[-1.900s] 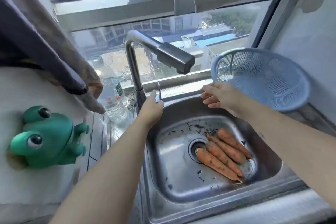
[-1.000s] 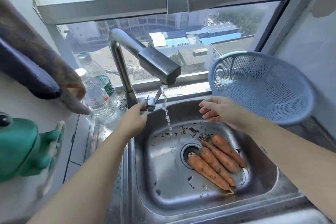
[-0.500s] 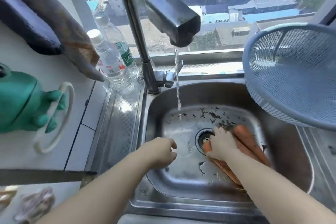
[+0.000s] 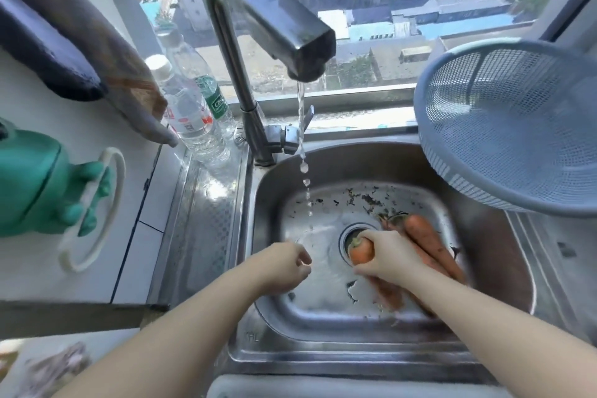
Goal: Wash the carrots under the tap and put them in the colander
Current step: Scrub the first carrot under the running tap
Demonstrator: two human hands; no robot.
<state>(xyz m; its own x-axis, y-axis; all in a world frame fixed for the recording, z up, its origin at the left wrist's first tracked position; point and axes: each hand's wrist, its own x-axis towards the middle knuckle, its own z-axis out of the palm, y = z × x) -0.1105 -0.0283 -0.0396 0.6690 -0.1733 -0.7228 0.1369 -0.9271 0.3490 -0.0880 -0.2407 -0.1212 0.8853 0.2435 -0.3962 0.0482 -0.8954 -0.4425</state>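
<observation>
Orange and streaked with soil, one carrot (image 4: 361, 251) is in my right hand (image 4: 392, 257), the fingers (image 4: 376, 237) and thumb clamped round its thick end just above the drain (image 4: 346, 234) in the middle of the sink floor. The other carrots (image 4: 428, 244) lie side by side on the floor of the sink (image 4: 274, 200), right of the drain and partly under my right hand and forearm, their tops pointing at the sink's far wall. My left hand (image 4: 286, 265) hovers over the left half of the sink floor, beside the right one but apart from it, its fingers loosely curled and holding nothing. The steel tap (image 4: 277, 19) rises from the far edge of the counter (image 4: 206, 223) at the sink's far left corner, and a thin stream of water (image 4: 302, 126) drops from its spout and breaks into drops just beyond my left fingertips; I cannot tell whether it wets them. Dark flecks of dirt (image 4: 365, 199) are scattered on the sink floor near the far wall. The blue mesh colander (image 4: 504, 126) stands tipped at the far right corner of the counter, its opening turned toward the tap and its rim hanging over the sink's right edge. Two clear plastic bottles (image 4: 190, 119) stand at the counter's far edge, left of the tap. A green frog toy (image 4: 35, 178) sits past the counter's left edge.
</observation>
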